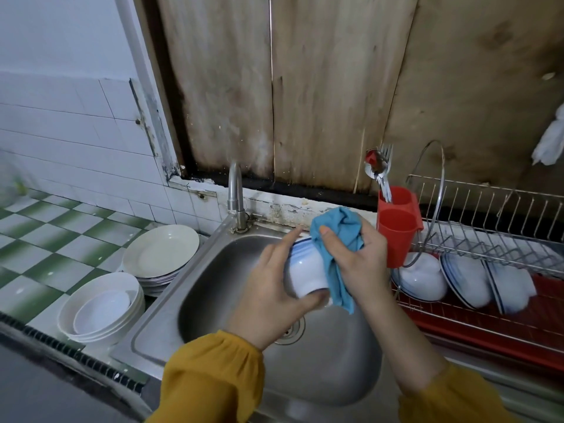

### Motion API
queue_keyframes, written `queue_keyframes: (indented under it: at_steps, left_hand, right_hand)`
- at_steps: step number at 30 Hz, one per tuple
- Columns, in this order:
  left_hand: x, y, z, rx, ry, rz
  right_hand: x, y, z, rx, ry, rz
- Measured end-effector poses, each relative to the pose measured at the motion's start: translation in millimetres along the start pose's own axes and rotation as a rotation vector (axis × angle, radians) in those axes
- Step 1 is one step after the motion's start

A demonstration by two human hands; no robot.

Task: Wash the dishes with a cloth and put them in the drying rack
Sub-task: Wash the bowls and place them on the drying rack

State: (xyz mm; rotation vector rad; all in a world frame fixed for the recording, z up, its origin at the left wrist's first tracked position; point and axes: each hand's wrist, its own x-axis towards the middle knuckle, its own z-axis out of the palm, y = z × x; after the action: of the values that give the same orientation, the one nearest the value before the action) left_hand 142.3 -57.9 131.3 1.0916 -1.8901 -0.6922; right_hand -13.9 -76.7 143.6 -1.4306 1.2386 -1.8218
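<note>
Closest in, 2 mustard-yellow sleeves [213,377] with gathered cuffs reach over the steel sink [171,306]. Far left, the counter [45,236] is tiled in green and white checks. On it sit a stack of deep white bowls [100,306] and, just behind, a stack of shallow cream plates [161,251], both right up against the sink's rim. A curved metal tap [236,196] rises at the back edge of the basin. Over the basin the left hand [271,291] holds a bowl [305,270], white and glossy with a thin blue line round the rim, tipped on its side so the foot points down toward the camera. The thumb is tucked against the foot and the forefinger stretches along the far side up to the rim. The right hand [360,257] clutches a bunched blue cloth [338,236], soft and crumpled, and presses it against the bowl's right flank, with a tail of it hanging below. Just right of that hand stands a red plastic cutlery holder [396,230] with forks and spoons [380,172] sticking up. Farthest right, a wire drying rack [488,242] over a red tray [488,334] holds blue-rimmed bowls [421,279] leaning on edge.
</note>
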Motion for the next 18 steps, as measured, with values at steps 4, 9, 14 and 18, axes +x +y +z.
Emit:
queue_keyframes:
  at_steps: [4, 9, 14, 18]
  left_hand:
    - [3.4, 0.0, 3.2, -0.024, 0.220, 0.099]
    - [6.4, 7.8, 3.9, -0.032, 0.225, -0.004]
    - [13.9, 8.9, -8.1, 0.076, 0.138, 0.104]
    - [8.3, 5.6, -0.1, -0.263, 0.207, -0.095]
  right_hand:
    - [2.2, -8.4, 2.5, 0.112, 0.108, -0.127]
    - [-2.0, 2.6, 4.7, 0.311, 0.196, 0.112]
    - [4.2, -0.1, 1.2, 0.072, 0.084, -0.204]
    - [2.1, 5.8, 3.2, 0.208, 0.183, -0.119]
